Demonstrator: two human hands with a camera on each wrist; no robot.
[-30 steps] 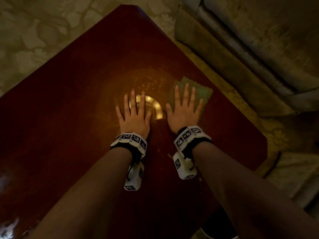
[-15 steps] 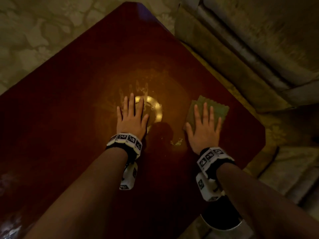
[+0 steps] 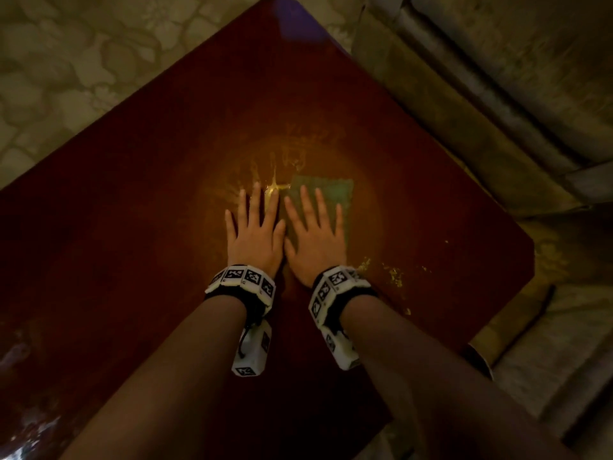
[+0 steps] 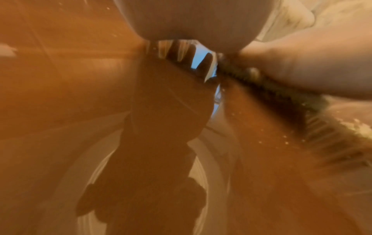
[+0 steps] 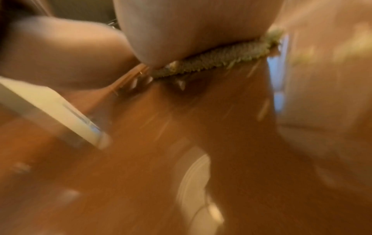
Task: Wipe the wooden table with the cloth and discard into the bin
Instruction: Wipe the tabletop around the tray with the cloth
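Dark red-brown polished wood made up the counter [image 3: 139, 227], which filled the middle of the head view with one corner pointing to the top of the frame. Near its centre lay the green square cloth with a ridged weave [image 3: 331, 197], pinned flat under the right hand [image 3: 315, 237], whose fingers were straight and spread, pressing down rather than curling round the fabric. The right wrist view showed the cloth's nubbly edge [image 5: 217, 58] squeezed between palm and wood. Just left of it, thumbs almost touching, the left hand [image 3: 255, 234] lay flat on the bare counter with its fingers straight as well and nothing in its hold. The cloth reached out ahead of the right fingertips, toward the upper part of the frame, and slightly past them on the right side. Pale yellowish crumbs [image 3: 394, 277] were scattered to the lower right of the right wrist, toward the counter's right edge, and a wet-looking smear [image 3: 275, 189] glinted just beyond the left fingertips, touching the cloth's left edge. The wipe looked to be in mid-course: the crumbs lay behind and to the right of the cloth, so the right hand, the nearer one, would need to draw it back that way. A padded beige sofa [image 3: 497, 94] stood in the upper right. No bin could be made out with any certainty.
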